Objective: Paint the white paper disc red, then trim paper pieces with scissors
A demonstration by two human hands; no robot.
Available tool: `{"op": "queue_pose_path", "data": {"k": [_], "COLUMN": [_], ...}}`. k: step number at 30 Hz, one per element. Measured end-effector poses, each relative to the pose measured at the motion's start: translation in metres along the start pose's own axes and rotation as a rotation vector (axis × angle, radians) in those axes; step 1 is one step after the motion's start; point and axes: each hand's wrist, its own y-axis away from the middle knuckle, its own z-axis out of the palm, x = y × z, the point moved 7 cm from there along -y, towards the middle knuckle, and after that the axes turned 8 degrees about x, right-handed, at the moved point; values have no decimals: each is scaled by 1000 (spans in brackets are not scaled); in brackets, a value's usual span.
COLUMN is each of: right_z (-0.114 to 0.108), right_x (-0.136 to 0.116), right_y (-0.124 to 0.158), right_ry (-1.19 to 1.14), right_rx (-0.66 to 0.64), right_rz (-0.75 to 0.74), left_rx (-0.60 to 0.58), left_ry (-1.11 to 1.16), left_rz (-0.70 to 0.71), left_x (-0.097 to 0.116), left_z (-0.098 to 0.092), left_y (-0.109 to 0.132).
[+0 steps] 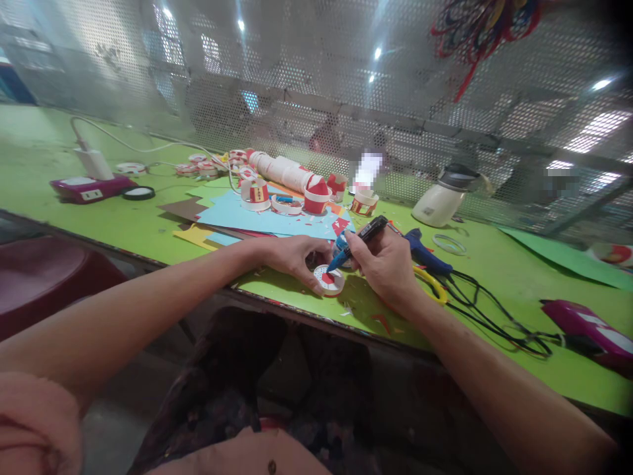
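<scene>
My left hand (pixel 299 258) grips the rim of a small round white disc (pixel 337 286) between thumb and fingers near the table's front edge. The disc has a raised rim, a red shape in its middle and small dark marks around it. In my right hand (pixel 388 264) is a blue and black marker (pixel 357 243), slanted down to the left, its tip at the disc's face. Behind the marker a blue-topped thing is partly hidden. Just right of that hand lie a blue glue gun (pixel 426 253) and a yellow loop-shaped handle (pixel 434 285).
Cut red-and-white paper cups (pixel 316 196) and a row of stacked white cups (pixel 279 169) stand behind light-blue paper (pixel 247 214). A white jug (pixel 439 201), a clear ring (pixel 449 245) and black cables (pixel 487 310) lie rightward. Purple power strips (pixel 91 189) sit at both sides.
</scene>
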Motion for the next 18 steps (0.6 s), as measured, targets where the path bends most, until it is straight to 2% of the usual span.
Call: {"op": "queue_pose_path", "data": {"k": [13,18], "right_z": [1,3], "right_x": [5,9], "right_y": [0,-1], "right_ry": [53,-20], "right_rx": [-9,-11], "right_rz": [-8,9], "left_rx": [-6,2], "left_ry": [2,10], "left_rz": [11,17], "left_x": [1,0], "left_z": [1,2], "left_y": [0,0]}}
